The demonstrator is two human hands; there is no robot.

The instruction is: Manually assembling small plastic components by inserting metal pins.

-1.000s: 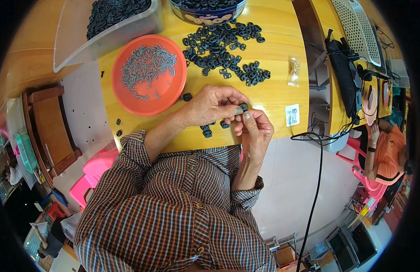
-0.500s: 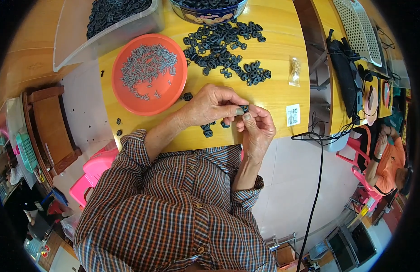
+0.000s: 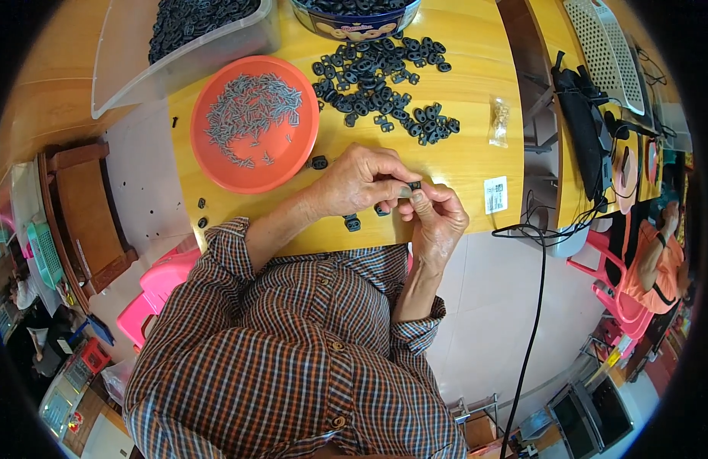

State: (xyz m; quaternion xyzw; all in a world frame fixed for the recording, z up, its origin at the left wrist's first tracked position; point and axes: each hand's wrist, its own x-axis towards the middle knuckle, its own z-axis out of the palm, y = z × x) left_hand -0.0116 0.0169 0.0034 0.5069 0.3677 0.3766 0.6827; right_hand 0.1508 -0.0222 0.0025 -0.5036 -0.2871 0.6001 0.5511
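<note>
Close to the table's near edge, my two hands meet around a small black cord lock [image 3: 415, 185]. My left hand [image 3: 362, 180] pinches it between thumb and forefinger. My right hand [image 3: 438, 218] grips it from the other side, thumb against it and fingers curled. Beneath my hands lie a few more black cord locks [image 3: 352, 222], partly hidden. An orange-red plate [image 3: 247, 180] left of my hands holds many small grey springs [image 3: 251, 107]. Beyond my hands spreads a loose pile of black cord lock pieces [image 3: 369, 80].
A clear plastic bin [image 3: 178, 73] of black pieces stands far left, beside a round blue tin [image 3: 358, 30]. On the table's right are a small clear bag [image 3: 498, 122] and a white label [image 3: 495, 194]. A black cable [image 3: 539, 306] hangs there. A person in orange [image 3: 656, 264] sits far right.
Both hands stay together on the cord lock, with only slight finger movement. The whole view has shifted slightly. The person at far right has changed posture.
</note>
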